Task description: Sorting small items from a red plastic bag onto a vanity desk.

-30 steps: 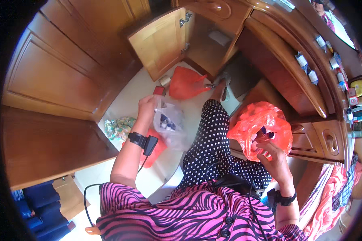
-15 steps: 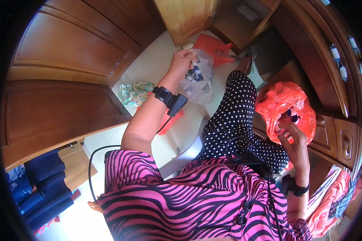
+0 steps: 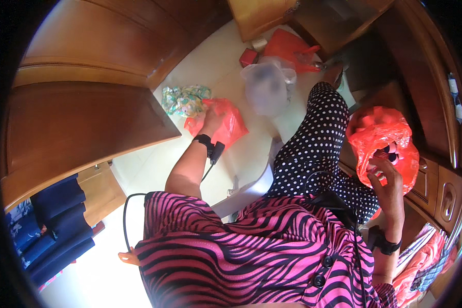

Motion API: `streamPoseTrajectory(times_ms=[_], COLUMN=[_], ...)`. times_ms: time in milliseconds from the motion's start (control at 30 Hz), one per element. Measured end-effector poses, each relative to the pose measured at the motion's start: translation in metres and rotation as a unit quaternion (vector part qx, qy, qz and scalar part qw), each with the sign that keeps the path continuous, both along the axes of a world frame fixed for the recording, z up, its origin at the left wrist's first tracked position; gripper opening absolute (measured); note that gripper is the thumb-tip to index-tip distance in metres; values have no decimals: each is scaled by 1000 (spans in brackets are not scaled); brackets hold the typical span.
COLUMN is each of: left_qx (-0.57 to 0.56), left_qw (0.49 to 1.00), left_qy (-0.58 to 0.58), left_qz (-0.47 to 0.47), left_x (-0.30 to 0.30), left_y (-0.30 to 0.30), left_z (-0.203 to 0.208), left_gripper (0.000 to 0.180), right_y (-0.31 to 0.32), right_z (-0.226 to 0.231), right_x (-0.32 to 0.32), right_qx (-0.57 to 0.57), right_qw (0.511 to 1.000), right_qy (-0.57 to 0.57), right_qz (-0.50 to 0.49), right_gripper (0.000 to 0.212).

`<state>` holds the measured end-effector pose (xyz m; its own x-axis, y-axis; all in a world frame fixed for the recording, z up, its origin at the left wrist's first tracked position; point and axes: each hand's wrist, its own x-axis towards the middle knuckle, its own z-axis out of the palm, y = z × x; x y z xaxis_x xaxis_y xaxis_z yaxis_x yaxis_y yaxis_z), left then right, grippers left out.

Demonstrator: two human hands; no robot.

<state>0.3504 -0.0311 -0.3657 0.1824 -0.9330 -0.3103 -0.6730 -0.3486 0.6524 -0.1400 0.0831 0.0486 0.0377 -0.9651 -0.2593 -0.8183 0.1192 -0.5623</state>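
My right hand (image 3: 389,179) is closed on the near rim of a red plastic bag (image 3: 380,120), thumb and fingers pinched together. Dark and white pieces, possibly small rolls (image 3: 391,153), show in the bag's mouth. On the left, my left hand (image 3: 211,123) reaches down to a second red plastic bag (image 3: 232,122) on the pale floor; its fingers are blurred and partly hidden against the bag. A green-and-white patterned cloth bundle (image 3: 185,100) lies just beyond that hand. Farther off sits a clear plastic bag (image 3: 269,90) with dark contents.
A third red bag (image 3: 287,49) and a small red box (image 3: 248,57) lie at the back. Wooden cabinets (image 3: 87,120) line the left, and drawers (image 3: 449,197) the right. Folded dark clothes (image 3: 56,220) are at lower left. My dotted trouser leg (image 3: 310,143) stands between the bags.
My left hand has left the clear bag and come down to the red bag near the patterned bundle. A small red box now shows at the back. My right hand keeps hold of its bag.
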Motion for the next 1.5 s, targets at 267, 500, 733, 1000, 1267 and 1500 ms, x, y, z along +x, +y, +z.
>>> streamPoseTrajectory(times_ms=[267, 500, 733, 1000, 1267, 1500], left_qx=[275, 262, 173, 185, 218, 249], left_qw=[949, 945, 951, 953, 958, 886], left_qy=[-118, -88, -232, -52, -185, -354], left_qz=[-104, -173, 109, 232, 6, -167], left_x=[8, 19, 70, 80, 108, 74], left_y=[66, 77, 63, 47, 41, 8], left_z=[-6, 13, 8, -56, -86, -47], left_gripper=[76, 51, 67, 103, 15, 30], right_y=[-2, -6, -6, -4, -7, -4], right_z=[3, 4, 2, 11, 12, 10], right_x=[-3, 4, 3, 10, 6, 7], right_qx=[32, 25, 18, 42, 47, 42], right_qw=[999, 999, 999, 998, 998, 998], right_qy=[15, 31, 33, 41, 38, 42], right_qz=[-33, -32, -8, -30, -26, -31], right_gripper=[31, 31, 31, 34, 34, 34])
